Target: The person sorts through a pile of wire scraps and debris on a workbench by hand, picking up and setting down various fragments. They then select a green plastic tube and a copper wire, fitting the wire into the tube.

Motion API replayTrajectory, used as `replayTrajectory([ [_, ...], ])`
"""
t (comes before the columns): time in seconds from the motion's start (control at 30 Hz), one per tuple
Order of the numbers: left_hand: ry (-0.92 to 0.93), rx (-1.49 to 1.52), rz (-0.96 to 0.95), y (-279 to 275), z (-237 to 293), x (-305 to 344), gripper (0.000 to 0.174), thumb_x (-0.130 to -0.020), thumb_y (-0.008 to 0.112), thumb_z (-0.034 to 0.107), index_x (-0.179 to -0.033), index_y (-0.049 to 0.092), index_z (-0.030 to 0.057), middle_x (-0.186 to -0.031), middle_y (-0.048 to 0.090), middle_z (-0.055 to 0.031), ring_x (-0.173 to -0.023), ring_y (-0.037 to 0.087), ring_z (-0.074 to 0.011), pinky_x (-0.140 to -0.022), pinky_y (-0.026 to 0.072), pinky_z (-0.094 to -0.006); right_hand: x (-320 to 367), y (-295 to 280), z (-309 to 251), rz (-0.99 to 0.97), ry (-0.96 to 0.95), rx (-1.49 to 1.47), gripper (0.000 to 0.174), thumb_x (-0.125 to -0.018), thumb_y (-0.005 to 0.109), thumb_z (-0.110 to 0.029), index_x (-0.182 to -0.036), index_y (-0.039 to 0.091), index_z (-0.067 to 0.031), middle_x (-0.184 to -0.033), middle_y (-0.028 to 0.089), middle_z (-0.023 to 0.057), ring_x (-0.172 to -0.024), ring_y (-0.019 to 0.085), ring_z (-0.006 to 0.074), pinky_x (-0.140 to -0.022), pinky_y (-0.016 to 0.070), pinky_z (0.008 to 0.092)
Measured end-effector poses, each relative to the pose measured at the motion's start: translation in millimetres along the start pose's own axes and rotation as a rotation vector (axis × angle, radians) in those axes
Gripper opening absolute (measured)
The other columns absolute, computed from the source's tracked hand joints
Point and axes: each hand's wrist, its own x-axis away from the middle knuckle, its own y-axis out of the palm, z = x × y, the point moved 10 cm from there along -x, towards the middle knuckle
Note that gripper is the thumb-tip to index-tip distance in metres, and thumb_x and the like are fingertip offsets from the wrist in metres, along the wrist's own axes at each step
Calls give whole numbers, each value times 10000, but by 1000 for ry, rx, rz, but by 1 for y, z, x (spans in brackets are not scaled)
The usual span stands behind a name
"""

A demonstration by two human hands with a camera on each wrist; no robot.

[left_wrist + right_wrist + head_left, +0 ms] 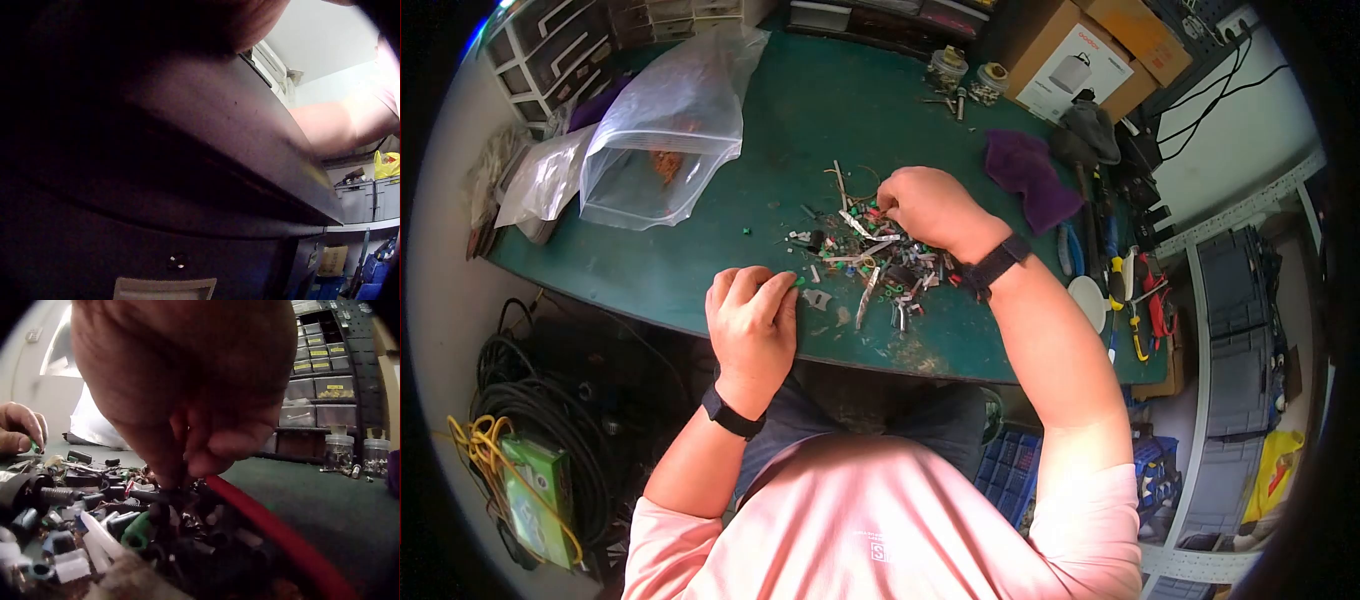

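Observation:
A loose pile of small parts (880, 255) lies on the green tabletop (800, 120), with black, white and green sleeves, screws and strips in it. The right hand (930, 205) reaches into the pile's far side; in the right wrist view that hand (194, 394) has thumb and fingertips together among dark pieces, what they pinch being unclear. A red strip (275, 534) runs beside them. Left of the pile, the left hand (750, 320) pinches a small green piece (798, 281), also visible in the right wrist view (34, 446). The left wrist view shows mostly the dark table edge.
An open zip bag (660, 150) with reddish-brown bits lies at the back left. Two jars (946, 68) of small parts stand at the back, near a cardboard box (1070, 70). On the right are a purple cloth (1028, 175), pliers (1138, 325) and a round white lid (1087, 303).

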Motion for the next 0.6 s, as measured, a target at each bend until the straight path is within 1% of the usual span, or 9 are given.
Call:
replayTrajectory([
  [0.03,0,16,-3,0,1,0,165,-747,702,27,-911,691,45,-887,630,-97,-872,567,-305,-797,457,-394,1,-3,1,33,0,-48,123,-767,661,-101,-868,722,-68,-856,672,142,-843,643,339,-738,512,429],
  [0.2,3,14,1,-1,2,-1,167,-745,702,25,-911,692,46,-889,632,-97,-875,569,-305,-796,458,-393,5,-14,6,70,20,-169,124,-770,660,-100,-870,720,-58,-857,670,154,-833,646,334,-729,510,414],
  [0.3,3,12,6,-1,1,0,169,-744,702,24,-912,691,45,-891,633,-96,-877,570,-305,-797,459,-394,6,-16,14,40,47,-305,139,-775,663,-82,-895,713,-32,-843,684,139,-774,660,289,-706,507,394],
  [0.37,2,13,12,-1,0,0,169,-744,702,24,-912,691,44,-893,634,-96,-879,570,-306,-798,460,-394,9,-19,22,-3,131,-599,136,-773,701,-77,-898,718,-25,-789,691,98,-728,659,233,-674,512,361],
  [0.4,5,5,14,-1,0,1,172,-744,712,44,-912,689,69,-897,631,-76,-880,570,-293,-792,454,-395,12,-25,20,-2,132,-595,136,-773,701,-77,-898,718,-25,-789,691,98,-728,659,233,-674,512,361],
  [0.47,9,0,20,0,0,1,175,-743,722,64,-912,686,95,-901,629,-56,-881,569,-281,-786,448,-396,22,-27,27,-50,288,-843,135,-806,711,-78,-911,712,6,-764,676,45,-670,621,143,-597,484,294],
  [0.5,6,-2,19,0,-1,2,174,-745,721,65,-913,686,95,-900,630,-55,-881,570,-279,-786,448,-396,24,-29,28,-48,287,-839,135,-806,711,-78,-911,712,6,-764,676,45,-670,621,143,-597,484,294],
  [0.57,3,-3,22,-1,-1,2,172,-748,720,65,-913,686,95,-899,630,-54,-880,571,-278,-786,447,-396,30,-24,33,-58,343,-1123,139,-844,699,-96,-929,702,14,-773,671,29,-635,595,95,-535,448,236],
  [0.6,4,-3,26,-1,-1,2,167,-748,720,65,-909,686,95,-896,630,-52,-879,572,-277,-785,448,-395,31,-23,34,-57,340,-1119,139,-844,699,-96,-929,702,14,-773,671,29,-635,595,95,-535,448,236],
])
